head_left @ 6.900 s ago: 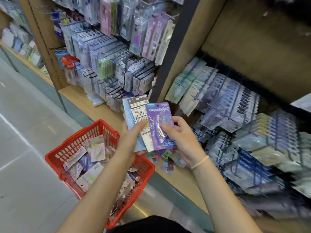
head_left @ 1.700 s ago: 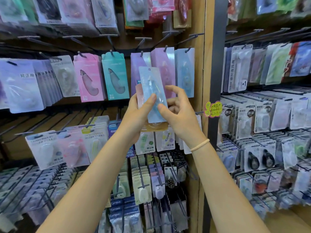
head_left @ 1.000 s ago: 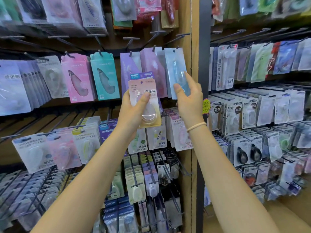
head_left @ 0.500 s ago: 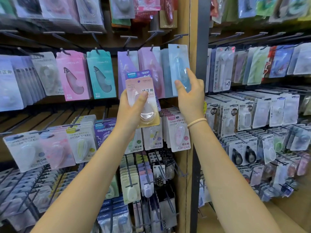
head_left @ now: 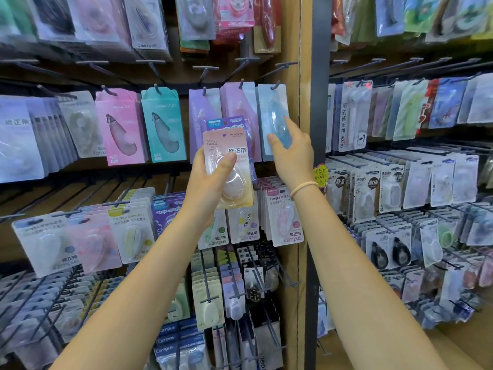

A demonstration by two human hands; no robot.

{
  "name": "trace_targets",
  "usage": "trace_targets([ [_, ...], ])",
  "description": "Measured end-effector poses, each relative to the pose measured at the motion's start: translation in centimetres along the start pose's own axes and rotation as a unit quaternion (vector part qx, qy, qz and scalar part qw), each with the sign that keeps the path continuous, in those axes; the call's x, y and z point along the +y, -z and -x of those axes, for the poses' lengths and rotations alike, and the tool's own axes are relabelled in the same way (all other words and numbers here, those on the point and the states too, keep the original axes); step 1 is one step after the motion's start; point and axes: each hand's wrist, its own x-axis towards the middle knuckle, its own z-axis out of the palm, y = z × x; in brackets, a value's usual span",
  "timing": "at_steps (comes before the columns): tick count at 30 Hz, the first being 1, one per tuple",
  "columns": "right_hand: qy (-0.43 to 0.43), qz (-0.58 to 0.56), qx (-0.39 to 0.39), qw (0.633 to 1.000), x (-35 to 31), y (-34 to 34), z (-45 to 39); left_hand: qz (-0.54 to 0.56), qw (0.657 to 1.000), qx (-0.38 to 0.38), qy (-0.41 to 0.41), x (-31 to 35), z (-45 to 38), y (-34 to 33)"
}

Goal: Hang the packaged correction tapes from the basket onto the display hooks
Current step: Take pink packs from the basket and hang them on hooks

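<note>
My left hand point(head_left: 210, 182) grips a small stack of packaged correction tapes, with a peach "Pastel Cookie" pack point(head_left: 229, 166) in front and a purple pack point(head_left: 234, 122) behind it. My right hand point(head_left: 290, 150) holds the lower part of a light blue pack point(head_left: 272, 113) between thumb and fingers. That pack hangs on the rightmost display hook point(head_left: 276, 85) of the row, beside the wooden post. The basket is out of view.
Pink point(head_left: 120, 126), teal point(head_left: 162, 126) and lilac point(head_left: 202, 108) packs hang on the same row to the left. Several bare hooks point(head_left: 202, 72) jut out above. A wooden and dark metal post point(head_left: 309, 182) divides this panel from the crowded right-hand panel point(head_left: 400, 182).
The light blue pack went from my left hand's stack to my right hand, which lifted it to the rightmost hook; it now hangs there. My left hand kept the remaining packs.
</note>
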Motion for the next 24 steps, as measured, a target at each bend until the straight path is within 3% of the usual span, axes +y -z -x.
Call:
trace_targets([
  [5, -0.013, 0.014, -0.023, 1.0, 1.4, -1.0, 0.1, -0.004, 1.0, -0.008, 0.005, -0.1, -0.2, -0.1],
  [9, -0.026, -0.006, 0.004, 1.0, 2.3, -0.9, 1.9, 0.002, 1.0, -0.011, 0.006, -0.2, 0.4, 0.2],
  [13, 0.026, -0.061, 0.04, 0.997, 1.5, 0.0, 5.7, 0.014, 1.0, -0.014, 0.008, -0.1, 1.8, 0.4],
  [18, 0.005, -0.177, -0.11, 0.978, -0.3, 0.5, 11.5, 0.025, 0.999, -0.027, 0.013, -0.4, 4.2, 0.8],
  [24, -0.054, -0.184, -0.124, 0.974, 1.8, 0.5, 16.7, 0.021, 0.996, -0.038, 0.078, -3.3, 8.3, 1.5],
])
